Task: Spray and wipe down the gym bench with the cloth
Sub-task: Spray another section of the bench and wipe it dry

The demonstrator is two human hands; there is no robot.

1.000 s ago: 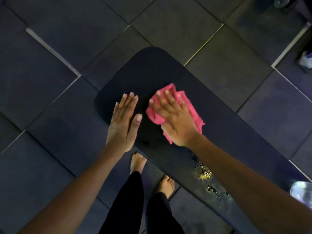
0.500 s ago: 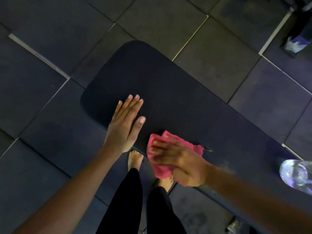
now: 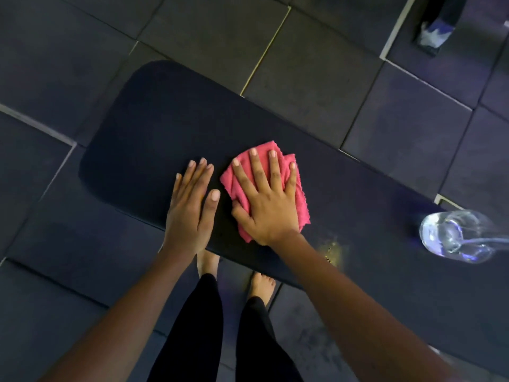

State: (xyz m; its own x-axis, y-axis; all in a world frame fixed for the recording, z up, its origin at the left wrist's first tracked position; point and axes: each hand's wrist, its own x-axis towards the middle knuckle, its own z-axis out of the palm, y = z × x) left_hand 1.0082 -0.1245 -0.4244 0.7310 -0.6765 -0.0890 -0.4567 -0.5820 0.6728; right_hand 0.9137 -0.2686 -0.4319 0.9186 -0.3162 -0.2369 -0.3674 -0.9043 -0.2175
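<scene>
A black padded gym bench [image 3: 154, 128] runs from upper left to lower right. My right hand [image 3: 268, 199] lies flat, fingers spread, on a folded pink cloth [image 3: 303, 208] pressed against the bench top near its front edge. My left hand [image 3: 190, 205] rests flat on the pad just left of the cloth, holding nothing. A small wet, yellowish patch [image 3: 332, 250] glistens on the bench beside my right forearm. A clear plastic spray bottle [image 3: 457, 235] stands on the bench at the far right.
Dark rubber floor tiles [image 3: 303, 64] with pale seams surround the bench. My bare feet [image 3: 261, 283] stand on the floor at its front edge. A dark object with a white-blue part [image 3: 436, 31] sits on the floor at the top right.
My right hand swept the cloth from the middle of the bench down to the front edge, then back up onto the top. My left hand has stayed flat on the pad.
</scene>
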